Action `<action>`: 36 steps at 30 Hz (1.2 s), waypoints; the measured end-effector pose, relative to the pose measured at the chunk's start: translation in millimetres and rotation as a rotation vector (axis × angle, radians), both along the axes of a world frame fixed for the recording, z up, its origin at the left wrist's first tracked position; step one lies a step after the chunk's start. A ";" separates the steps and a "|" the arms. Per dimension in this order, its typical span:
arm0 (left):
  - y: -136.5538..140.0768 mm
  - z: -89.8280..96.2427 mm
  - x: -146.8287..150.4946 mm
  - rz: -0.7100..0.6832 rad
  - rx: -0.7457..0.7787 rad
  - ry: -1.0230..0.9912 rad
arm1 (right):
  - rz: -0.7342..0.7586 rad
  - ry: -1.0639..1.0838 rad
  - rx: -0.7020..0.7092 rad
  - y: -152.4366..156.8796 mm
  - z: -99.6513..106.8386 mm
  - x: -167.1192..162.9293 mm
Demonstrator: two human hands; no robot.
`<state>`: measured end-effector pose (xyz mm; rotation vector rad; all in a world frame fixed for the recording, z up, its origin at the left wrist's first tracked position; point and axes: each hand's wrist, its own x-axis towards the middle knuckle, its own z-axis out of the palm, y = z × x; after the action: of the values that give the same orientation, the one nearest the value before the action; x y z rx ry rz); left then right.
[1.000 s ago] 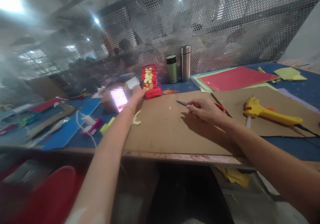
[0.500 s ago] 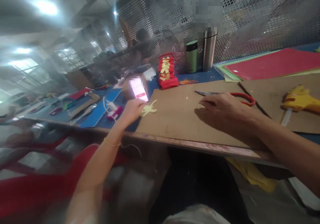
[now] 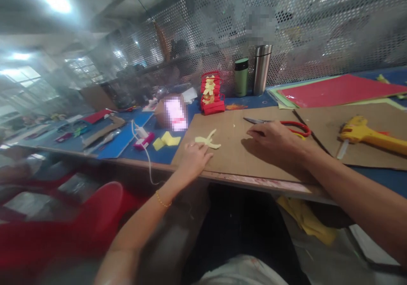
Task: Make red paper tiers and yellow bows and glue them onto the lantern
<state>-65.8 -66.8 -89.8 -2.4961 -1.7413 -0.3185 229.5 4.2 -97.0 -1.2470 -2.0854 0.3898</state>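
My left hand (image 3: 195, 157) lies palm down on the cardboard sheet (image 3: 229, 160), fingers spread, just in front of thin pale-yellow paper strips (image 3: 208, 141). On the same sheet rests my right hand (image 3: 270, 136), its fingers curled. Whatever they might hold is hidden. Red-handled scissors (image 3: 297, 126) lie right behind the right hand, blades toward the left, partly covered by it. Left of my left hand, several yellow paper pieces (image 3: 167, 140) sit on the blue table. To the far right is a yellow glue gun (image 3: 359, 130) with a clear glue stick.
Behind the cardboard stand a red-and-yellow paper craft (image 3: 210, 92), a green cup (image 3: 241, 77) and a steel flask (image 3: 262, 71). A lit phone (image 3: 175, 114) and a pink power adapter (image 3: 143, 141) with a white cable are at left. Red sheets (image 3: 343, 90) lie at back right.
My left hand has moved right, from beside the phone onto the cardboard, and its fingers have spread. The pale strips now lie farther right. My right hand stays by the scissors.
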 end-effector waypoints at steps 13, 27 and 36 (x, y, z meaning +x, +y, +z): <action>27.4 -11.2 67.5 -0.346 0.113 -0.193 | -0.031 0.003 0.515 -32.9 -4.1 7.2; 20.1 -21.4 53.4 -0.243 0.139 -0.044 | -0.715 -0.045 0.545 -84.1 -13.7 142.3; 17.1 -20.6 53.2 -0.233 0.165 -0.034 | -0.626 -0.182 0.562 -70.1 -1.6 127.1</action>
<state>-12.5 -49.7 -110.4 -2.5857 -1.3720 -0.5016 356.6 -65.9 -98.6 -1.5087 -1.6414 -0.5679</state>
